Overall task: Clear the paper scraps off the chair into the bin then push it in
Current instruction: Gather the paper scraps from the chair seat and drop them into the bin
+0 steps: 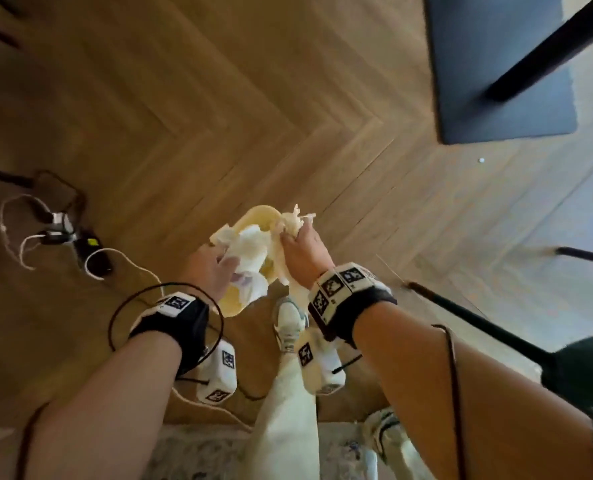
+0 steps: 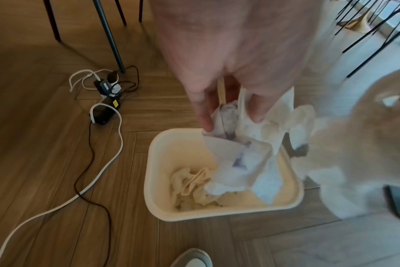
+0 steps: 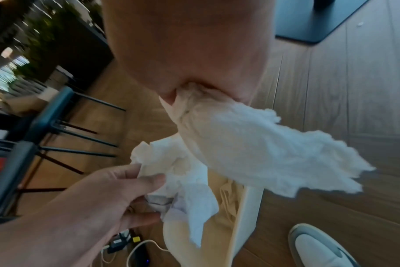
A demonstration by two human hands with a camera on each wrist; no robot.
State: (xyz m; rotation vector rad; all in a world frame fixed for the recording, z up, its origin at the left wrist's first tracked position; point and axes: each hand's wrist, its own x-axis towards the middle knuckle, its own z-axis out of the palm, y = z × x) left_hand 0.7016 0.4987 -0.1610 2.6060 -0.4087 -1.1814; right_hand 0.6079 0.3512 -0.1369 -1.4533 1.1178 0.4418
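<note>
A cream bin [image 1: 231, 308] stands on the wood floor in front of my feet. Above its mouth my left hand [image 1: 227, 268] holds a crumpled white paper scrap [image 1: 251, 249] between thumb and fingers. In the left wrist view this scrap [image 2: 235, 162] hangs into the bin [image 2: 153, 162], over beige crumpled paper [image 2: 192, 186] that lies inside. My right hand [image 1: 298, 239] grips a wad of white tissue paper [image 1: 296, 220] at the bin's far rim. The right wrist view shows that tissue [image 3: 251, 148] trailing from my fist. A dark green chair [image 1: 582, 368] stands at the lower right.
A power strip with plugs and white and dark cables [image 1: 80, 244] lies on the floor left of the bin. A dark table base [image 1: 495, 81] sits at the upper right. My white shoe [image 1: 288, 323] is just behind the bin. Chair legs [image 2: 107, 36] stand beyond the cables.
</note>
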